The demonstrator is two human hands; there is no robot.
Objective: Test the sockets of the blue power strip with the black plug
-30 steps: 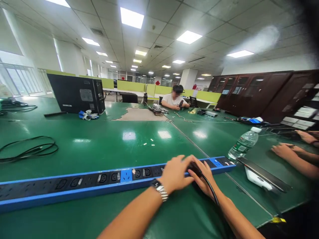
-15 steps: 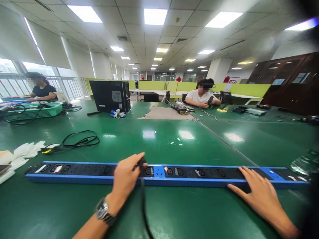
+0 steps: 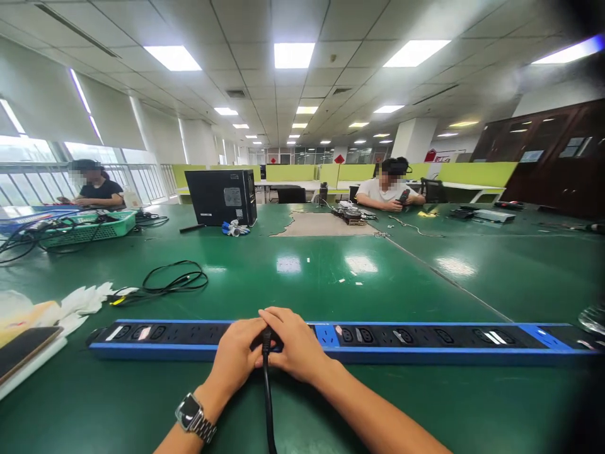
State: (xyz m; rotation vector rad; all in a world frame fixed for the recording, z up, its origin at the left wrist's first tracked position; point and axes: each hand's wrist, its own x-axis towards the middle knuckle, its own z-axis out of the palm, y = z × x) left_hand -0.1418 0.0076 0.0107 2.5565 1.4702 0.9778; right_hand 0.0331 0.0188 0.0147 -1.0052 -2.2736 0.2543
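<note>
Head view. The chief risk, in this inspector's judgement, is misalignment: the hands are screening the plug (image 3: 266,340) and the face beneath it, while the power strip (image 3: 425,356) is presenting more than one socket shape, so pressing could be catching pins askew. A second risk is movement: no clamp is showing on the strip, so uneven pressure could be sliding it along the bench (image 3: 496,410). A third is pull: the black cable (image 3: 269,403) is trailing from the plug, and a tug could be twisting it.

Position: the left hand (image 3: 239,356) and right hand (image 3: 300,347) are meeting over the strip, left of its middle, both closing around the plug. Whether the plug is sitting in a socket, I cannot tell. The cable is running between the forearms, on the strip's near side. A coiled cable (image 3: 174,287) is lying beyond the strip's left part, apart from the hands.
</note>
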